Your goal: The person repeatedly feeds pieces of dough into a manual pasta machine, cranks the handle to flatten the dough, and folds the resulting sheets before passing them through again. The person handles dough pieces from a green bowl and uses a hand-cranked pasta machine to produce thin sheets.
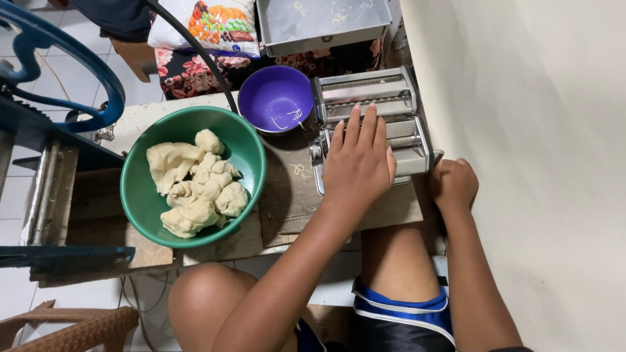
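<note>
**Low wooden work board with pasta roller and dough**

Worn wooden board (287, 195), low and set beside a plain cream wall (535, 130), carrying the items listed below; white floor tiles show beyond it at left.

- Silver metal hand-cranked pasta roller (375, 104): stands at the board's right end, close against the wall. Left hand (357, 163) lies flat on top of its near part, palm down, fingers stretched and slightly spread, pressing rather than gripping.
- Right hand (452, 184): closed in a fist at the machine's right side, between machine and wall. What it clasps is hidden by the fist; cannot tell.
- Round green plastic bowl (140, 195): left of the roller, well apart from both hands, holding several lumps of pale cream dough (195, 186).
- Small round purple plastic bowl (275, 98): just beside the roller's left end, a few pale dough strands stuck inside.
- Loose dough strands (301, 171): on the bare board between green bowl and roller.
- Rectangular grey metal tray (323, 23): behind the purple bowl, resting on flowered cloth (189, 75).
- Printed plastic bag (218, 23): left of the tray.
- Blue metal wheel (98, 72) on a frame: far left.
- Brown woven chair (72, 326): lower left corner.
</note>
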